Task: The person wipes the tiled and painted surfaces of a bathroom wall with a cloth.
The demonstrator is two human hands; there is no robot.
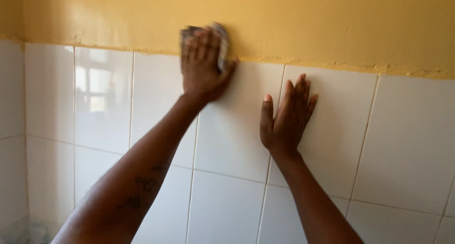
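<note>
My left hand [203, 66] presses a crumpled grey cloth [221, 37] against the wall, right at the line where the white tiles meet the yellow paint. The cloth sticks out above and to the right of my fingers. My right hand [286, 116] lies flat on a white tile [332, 130] with its fingers together and pointing up, holding nothing. Both forearms reach up from the bottom of the view.
The white tiled wall [102, 101] is glossy and mirrors a window at the left. Above it runs a yellow painted wall [332, 21] with a rough lower edge. A corner of the room shows at the far left.
</note>
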